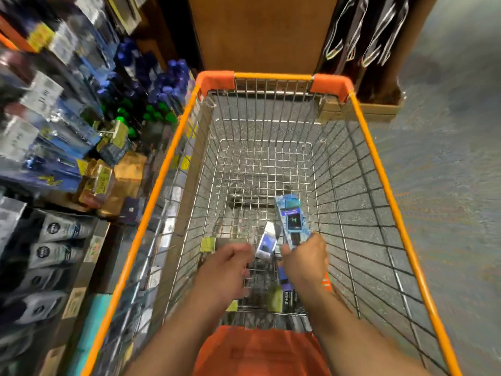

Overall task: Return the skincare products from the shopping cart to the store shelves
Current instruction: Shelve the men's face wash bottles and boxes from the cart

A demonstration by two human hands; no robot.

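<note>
A: Cart status? Wire-mesh basket, orange plastic rim and corner caps.

B: Right hand grips a long flat blue carton, glossy print, lifted near the basket's near end. Left hand is over that end too, fingers curled; blurred, can't tell whether it holds anything. White-and-blue box between the hands. More small boxes on the mesh floor below. Shelves of tubes along the cart's left side.

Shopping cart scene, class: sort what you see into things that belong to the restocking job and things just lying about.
Job:
- blue box, gripped by right hand
- white box by left hand
- shopping cart
- shelves

Lying about:
- hanging cords
- cardboard tray
- wooden panel
</note>
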